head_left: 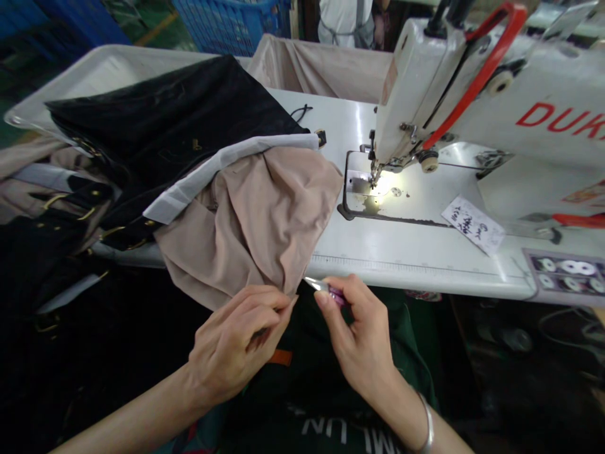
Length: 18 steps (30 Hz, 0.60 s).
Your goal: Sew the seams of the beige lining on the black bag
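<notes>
Between the thumb and fingers of my left hand is the lower edge of a beige lining. My right hand is closed round the purple handle of small thread snips. The metal tips of the snips point left, close to the lining's edge; whether they touch it I cannot tell. The lining hangs out of a black bag with gold-coloured fittings. A white strip runs along the border between the black fabric and the lining.
A sewing machine stands at the right, its lamp lit over the needle plate. On the white tabletop lies a paper slip. More black bags hang at the left. Behind are a fabric-lined bin, a blue crate and another person.
</notes>
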{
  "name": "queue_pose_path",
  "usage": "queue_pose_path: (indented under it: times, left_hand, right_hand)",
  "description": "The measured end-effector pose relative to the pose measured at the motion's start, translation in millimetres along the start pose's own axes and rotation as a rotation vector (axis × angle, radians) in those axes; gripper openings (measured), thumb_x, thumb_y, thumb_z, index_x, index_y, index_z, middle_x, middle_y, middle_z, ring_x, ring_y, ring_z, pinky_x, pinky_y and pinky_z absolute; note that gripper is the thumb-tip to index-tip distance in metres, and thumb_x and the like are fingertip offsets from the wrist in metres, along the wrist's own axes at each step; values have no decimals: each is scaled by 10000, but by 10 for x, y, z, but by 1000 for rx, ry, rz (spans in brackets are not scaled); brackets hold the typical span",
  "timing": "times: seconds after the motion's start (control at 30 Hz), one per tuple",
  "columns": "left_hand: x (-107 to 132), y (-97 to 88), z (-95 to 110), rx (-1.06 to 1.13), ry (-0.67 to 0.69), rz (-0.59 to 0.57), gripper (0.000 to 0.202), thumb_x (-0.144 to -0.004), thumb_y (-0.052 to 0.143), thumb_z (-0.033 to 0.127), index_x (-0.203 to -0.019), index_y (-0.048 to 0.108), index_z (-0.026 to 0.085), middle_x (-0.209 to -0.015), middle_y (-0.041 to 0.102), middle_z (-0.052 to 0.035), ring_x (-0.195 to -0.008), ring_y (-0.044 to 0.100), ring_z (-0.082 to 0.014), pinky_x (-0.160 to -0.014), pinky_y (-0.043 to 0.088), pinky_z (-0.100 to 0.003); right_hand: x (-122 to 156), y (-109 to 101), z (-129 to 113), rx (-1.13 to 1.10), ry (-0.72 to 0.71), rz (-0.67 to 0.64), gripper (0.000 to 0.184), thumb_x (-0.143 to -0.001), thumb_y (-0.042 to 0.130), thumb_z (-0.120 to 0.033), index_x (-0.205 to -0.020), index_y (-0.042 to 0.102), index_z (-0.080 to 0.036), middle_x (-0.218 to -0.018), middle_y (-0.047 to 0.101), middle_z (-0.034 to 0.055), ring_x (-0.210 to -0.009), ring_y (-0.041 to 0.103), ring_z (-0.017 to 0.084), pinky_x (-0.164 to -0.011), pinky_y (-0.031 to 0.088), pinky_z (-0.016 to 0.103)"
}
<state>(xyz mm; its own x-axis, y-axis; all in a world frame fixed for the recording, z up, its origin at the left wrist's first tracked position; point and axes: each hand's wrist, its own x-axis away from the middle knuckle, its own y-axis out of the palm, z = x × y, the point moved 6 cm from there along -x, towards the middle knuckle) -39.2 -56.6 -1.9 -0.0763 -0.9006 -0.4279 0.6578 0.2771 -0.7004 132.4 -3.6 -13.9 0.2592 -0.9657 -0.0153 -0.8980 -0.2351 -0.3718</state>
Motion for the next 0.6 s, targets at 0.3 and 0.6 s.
queue_pose_path:
  times: [0.3,0.6]
  left_hand:
    - [141,-72,-20,94,-68,-8,291,-818,707,34,-762,476,202,-871,711,21,-785,696,-80,-666,582,-169]
    - [427,-21,125,221,29,-208,242,-864,600,5,-879,487,219,-795,680,16,-727,681,-76,-672,573,-141]
  right_hand:
    - [-252,274,323,-613,404,-43,469,-877,719,-497,-1208,672,-169,-761,669,-4,-583,481,106,-570,394,252]
    - [-448,392,327,-781,411,82,409,-738,848,-425,-1010,664,-180,-809,652,-20,-597,517,84,-564,465,219]
